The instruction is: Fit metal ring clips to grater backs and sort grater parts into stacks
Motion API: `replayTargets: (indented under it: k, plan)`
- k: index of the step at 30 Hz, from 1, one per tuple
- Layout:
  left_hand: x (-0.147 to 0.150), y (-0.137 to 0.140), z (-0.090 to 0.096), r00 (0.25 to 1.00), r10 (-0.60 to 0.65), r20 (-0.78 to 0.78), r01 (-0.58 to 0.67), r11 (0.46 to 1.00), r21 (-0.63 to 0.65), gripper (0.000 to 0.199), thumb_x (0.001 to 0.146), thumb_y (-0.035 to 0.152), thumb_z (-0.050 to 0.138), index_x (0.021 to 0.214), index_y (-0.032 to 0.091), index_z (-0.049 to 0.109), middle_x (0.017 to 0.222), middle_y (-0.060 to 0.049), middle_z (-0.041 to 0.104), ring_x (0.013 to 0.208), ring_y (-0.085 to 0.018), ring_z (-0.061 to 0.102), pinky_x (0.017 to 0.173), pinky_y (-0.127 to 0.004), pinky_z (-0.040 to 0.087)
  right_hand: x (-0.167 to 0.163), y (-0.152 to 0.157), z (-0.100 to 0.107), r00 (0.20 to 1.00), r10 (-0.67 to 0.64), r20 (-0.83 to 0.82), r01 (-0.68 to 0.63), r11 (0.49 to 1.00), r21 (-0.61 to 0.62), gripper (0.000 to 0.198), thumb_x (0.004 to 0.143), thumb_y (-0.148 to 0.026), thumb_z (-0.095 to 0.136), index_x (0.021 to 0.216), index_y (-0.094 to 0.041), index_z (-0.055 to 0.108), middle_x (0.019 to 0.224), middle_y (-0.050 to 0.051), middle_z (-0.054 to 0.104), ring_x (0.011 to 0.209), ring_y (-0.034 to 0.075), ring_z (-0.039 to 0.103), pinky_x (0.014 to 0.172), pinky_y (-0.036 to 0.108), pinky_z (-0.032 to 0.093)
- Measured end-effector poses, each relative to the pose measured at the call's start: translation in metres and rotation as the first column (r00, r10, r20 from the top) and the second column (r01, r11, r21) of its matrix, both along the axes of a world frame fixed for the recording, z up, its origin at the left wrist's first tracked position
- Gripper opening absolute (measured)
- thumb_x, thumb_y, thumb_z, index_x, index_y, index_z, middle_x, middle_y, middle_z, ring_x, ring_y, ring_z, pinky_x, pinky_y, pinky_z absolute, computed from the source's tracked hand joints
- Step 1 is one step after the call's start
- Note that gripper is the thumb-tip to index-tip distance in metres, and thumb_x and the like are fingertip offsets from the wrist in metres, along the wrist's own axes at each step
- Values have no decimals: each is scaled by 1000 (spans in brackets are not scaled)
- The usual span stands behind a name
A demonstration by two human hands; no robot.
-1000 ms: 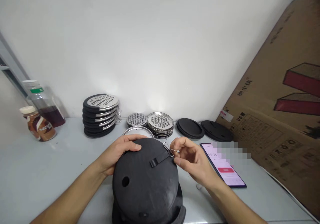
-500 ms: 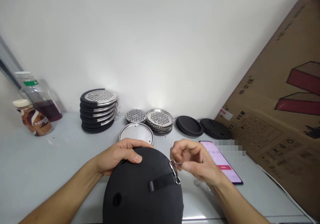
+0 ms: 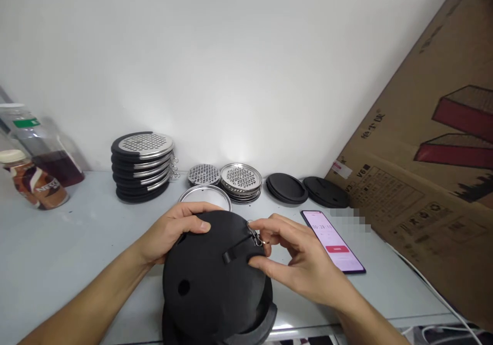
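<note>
Nearest, at the lower edge of the view, a black disc (image 3: 213,288) with a smooth matte face is tilted up over a second black round piece (image 3: 265,317), whose thick rim shows at the lower right; the rest of that piece is covered or cut off. The disc has one round dark hole and a narrow strap-like strip ending in a small raised loop. The left hand (image 3: 173,232) holds the disc's upper left edge in a closed grip, thumb flat on the face, the other fingertips hidden behind. The right hand (image 3: 290,252) has a narrow grip at the disc's right edge: the index fingertip touches a shiny wire clip (image 3: 254,234), the thumb lies lower against the edge, and I cannot tell whether the curled fingers pinch the clip.

On the pale, smooth bench (image 3: 92,237), a phone (image 3: 339,242) with a lit screen lies beyond the right wrist; pixelation blurs the area beside it. A shallow silver plate (image 3: 206,196) is partly hidden by the left hand. Farther back stand a small perforated metal disc (image 3: 204,174), a stack of metal grater discs (image 3: 241,178), black round lids (image 3: 287,187) and a taller stack of black-edged perforated discs (image 3: 143,168). Two bottles (image 3: 40,186) stand at far left, the rear one cut off by the frame. A printed cardboard box (image 3: 404,196) leans at right before the plain white wall (image 3: 246,68).
</note>
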State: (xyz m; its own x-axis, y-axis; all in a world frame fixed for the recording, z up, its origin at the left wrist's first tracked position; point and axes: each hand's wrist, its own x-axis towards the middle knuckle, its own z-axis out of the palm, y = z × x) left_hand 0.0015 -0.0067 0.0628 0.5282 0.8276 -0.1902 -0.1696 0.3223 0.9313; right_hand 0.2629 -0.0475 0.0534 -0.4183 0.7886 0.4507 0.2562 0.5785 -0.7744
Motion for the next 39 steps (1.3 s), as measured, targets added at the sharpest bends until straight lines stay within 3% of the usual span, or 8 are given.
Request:
replayTargets:
  k: [4, 9, 15, 19, 23, 26, 31, 39]
  plan:
    - [-6, 2, 3, 998, 55, 41, -55, 998, -16, 32, 72, 19, 69, 103, 15, 74, 94, -10, 76, 78, -22, 71, 73, -28, 54, 4, -2, -3, 992, -35, -120, 34, 999, -9, 34, 79, -17, 75, 110, -28, 65, 77, -1, 53, 64, 12, 54, 61, 28, 52]
    - [-11, 4, 3, 998, 24, 52, -23, 1000, -19, 32, 71, 19, 69, 102, 14, 73, 92, -10, 76, 77, -22, 70, 71, -27, 54, 8, 9, -3, 987, -1, -163, -15, 995, -96, 40, 80, -20, 74, 119, -28, 65, 78, -1, 49, 65, 12, 54, 57, 28, 56]
    - [-10, 2, 1, 995, 7, 96, -9, 1000, 18, 27, 74, 17, 68, 101, 14, 73, 90, -9, 75, 76, -19, 69, 70, -25, 54, 9, 14, -4, 997, -56, 49, 47, 984, 174, 33, 87, -12, 63, 115, -29, 69, 78, 3, 60, 72, 16, 60, 59, 30, 50]
    - [-11, 1, 1, 996, -14, 90, 13, 1000, 6, 29, 75, 18, 68, 104, 13, 72, 95, -11, 75, 81, -22, 70, 73, -28, 55, 4, 11, -7, 988, -144, 50, 118, 931, 345, 33, 85, -10, 64, 113, -27, 70, 87, 6, 59, 77, 18, 60, 61, 32, 50]
    - [-10, 0, 0, 999, 4, 41, -3, 1000, -5, 31, 79, 22, 68, 109, 13, 70, 95, -12, 75, 78, -22, 71, 68, -26, 55, -1, 11, -13, 986, -162, 34, 134, 900, 414, 44, 86, -4, 60, 122, -28, 63, 98, 8, 64, 85, 19, 63, 67, 31, 55]
    - [-7, -2, -1, 1000, -15, -3, 15, 1000, 9, 32, 84, 27, 68, 114, 15, 69, 94, -11, 75, 78, -20, 70, 67, -24, 54, -3, 13, -18, 970, -238, 55, 175, 833, 526, 53, 86, -2, 59, 132, -27, 55, 98, 9, 65, 86, 19, 64, 70, 33, 56]
    - [2, -9, -7, 992, -73, -100, 83, 991, 102, 30, 89, 35, 63, 111, 16, 70, 89, -8, 74, 81, -19, 68, 72, -25, 53, -3, 16, -21, 949, -314, 2, 245, 744, 621, 48, 85, 0, 60, 129, -21, 57, 99, 11, 67, 88, 19, 65, 74, 33, 57]
    - [20, -15, -10, 958, 121, -261, -4, 912, 411, 33, 95, 43, 52, 113, 21, 68, 100, -3, 70, 92, -21, 64, 80, -28, 50, -14, 21, -24, 949, -314, -6, 255, 759, 599, 40, 85, 0, 61, 122, -18, 61, 100, 11, 69, 90, 19, 66, 77, 31, 58]
